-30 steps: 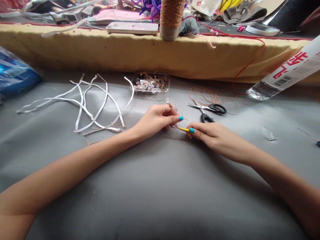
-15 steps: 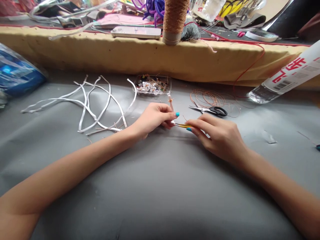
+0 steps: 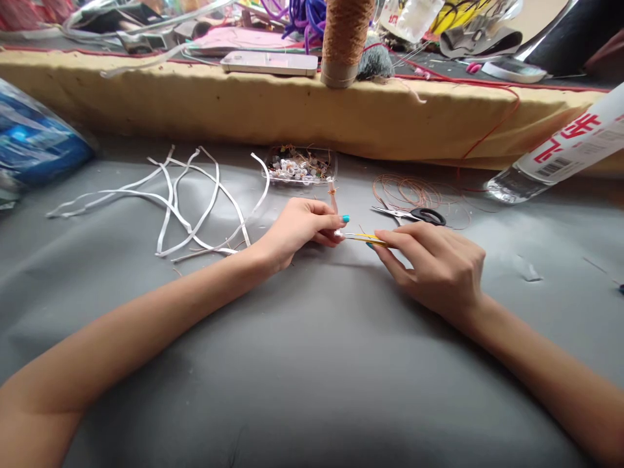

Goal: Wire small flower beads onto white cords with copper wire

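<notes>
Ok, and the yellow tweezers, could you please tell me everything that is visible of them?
The tweezers have two slim prongs, yellow towards the right hand, silvery and metal-looking towards the tips. They lie nearly level, above the grey surface, held between thumb and fingers, which hide their rear end. The prongs stand slightly apart; the tips reach the small white piece at the left hand. Whether they grip it, I cannot tell.

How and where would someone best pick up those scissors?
Probably by the visible black handle loop, from above and the right: the scissors lie with their pointed blades aimed left, and the right hand covers the near side.
</notes>
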